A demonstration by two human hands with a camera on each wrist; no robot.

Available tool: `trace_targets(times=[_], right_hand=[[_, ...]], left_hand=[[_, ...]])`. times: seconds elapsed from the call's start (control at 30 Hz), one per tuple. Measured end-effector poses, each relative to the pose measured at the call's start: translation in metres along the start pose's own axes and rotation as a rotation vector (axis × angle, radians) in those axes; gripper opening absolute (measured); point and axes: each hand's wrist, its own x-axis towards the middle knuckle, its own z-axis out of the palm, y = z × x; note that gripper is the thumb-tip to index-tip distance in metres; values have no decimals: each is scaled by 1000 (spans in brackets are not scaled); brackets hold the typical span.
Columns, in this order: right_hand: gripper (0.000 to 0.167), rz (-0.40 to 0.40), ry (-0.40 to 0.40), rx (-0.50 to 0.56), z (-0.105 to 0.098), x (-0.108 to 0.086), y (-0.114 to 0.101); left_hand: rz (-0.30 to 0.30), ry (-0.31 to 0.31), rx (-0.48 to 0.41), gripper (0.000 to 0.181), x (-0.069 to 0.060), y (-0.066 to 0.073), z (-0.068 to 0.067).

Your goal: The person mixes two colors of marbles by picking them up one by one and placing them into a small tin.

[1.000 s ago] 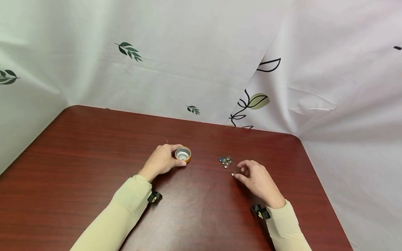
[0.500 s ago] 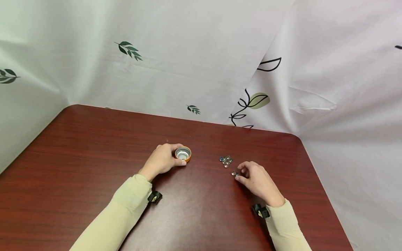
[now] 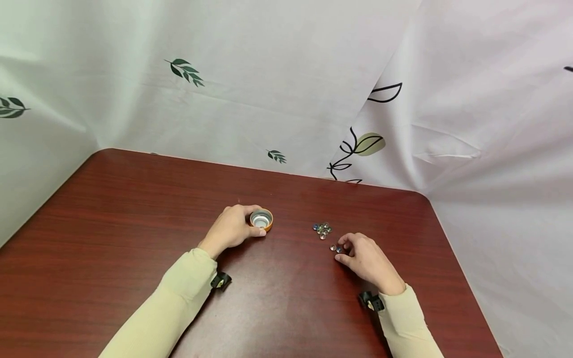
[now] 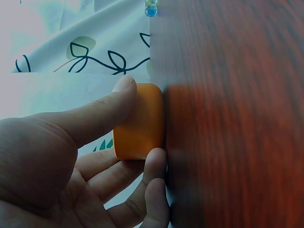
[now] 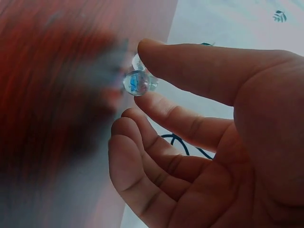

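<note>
Your LH [image 3: 230, 229] grips round orange cap [image 4: 142, 122]; RH [image 3: 369, 259] unclosed at clear-blue glassy marble [image 5: 137, 83], cap's 4 o'clock: prob. slick; pinch sides.

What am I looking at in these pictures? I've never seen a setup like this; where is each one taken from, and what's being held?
There is no machine here, just a person's two bare hands. The wide picture comes from a camera worn on the head, looking forward and down. The two close-ups come from cameras worn on the wrists, one for each hand.

On the reddish-brown table, the left hand holds a small orange cup, its open, silvery inside facing up. The right hand has its thumb and fingers around a blue-tinted glass marble; whether it is gripped, I can't tell. A clear marble lies beside that one, with a small cluster of marbles farther off.
</note>
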Motion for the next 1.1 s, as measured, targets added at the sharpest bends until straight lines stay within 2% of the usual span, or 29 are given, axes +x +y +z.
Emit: trace_targets(times=[0.57, 1.1], right_hand=[[16, -23, -3, 8, 3, 3, 5], [11, -5, -13, -8, 4, 4, 4]], left_hand=[[-9, 1, -5, 62, 0, 0, 0], [-18, -3, -7, 62, 1, 0, 1]])
